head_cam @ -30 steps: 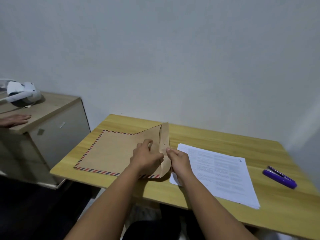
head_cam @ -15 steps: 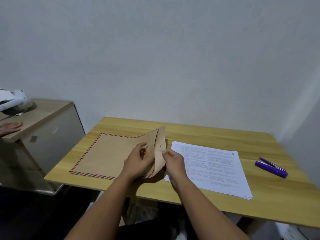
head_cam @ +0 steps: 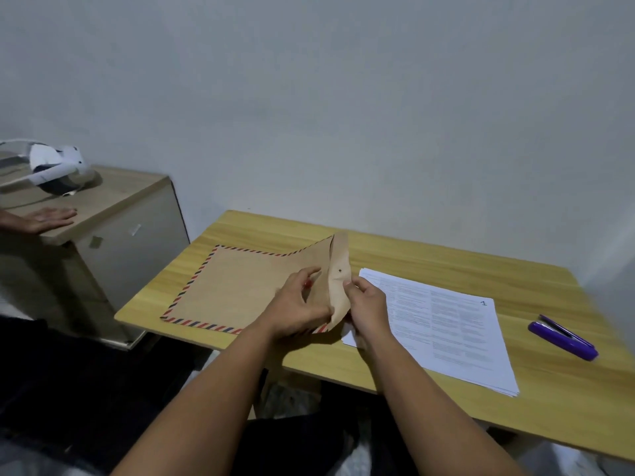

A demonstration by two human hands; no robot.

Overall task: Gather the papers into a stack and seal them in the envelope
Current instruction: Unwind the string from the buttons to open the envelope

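Observation:
A large brown envelope (head_cam: 237,286) with a red and blue striped border lies on the left half of the wooden table (head_cam: 429,259). Its right end is lifted off the table. My left hand (head_cam: 297,307) grips the envelope body near its mouth. My right hand (head_cam: 366,304) pinches the raised flap, which bears a small round fastener. A stack of printed white papers (head_cam: 446,324) lies flat on the table just right of my right hand, marked "1" in its far corner.
A purple stapler (head_cam: 563,336) lies near the table's right edge. A low cabinet (head_cam: 113,214) stands to the left with a white headset (head_cam: 51,170) on it, and another person's hand (head_cam: 44,218) rests on its top. A bare wall stands behind.
The envelope's right end has risen further off the table and its flap stands more upright between my hands. The camera view has shifted slightly.

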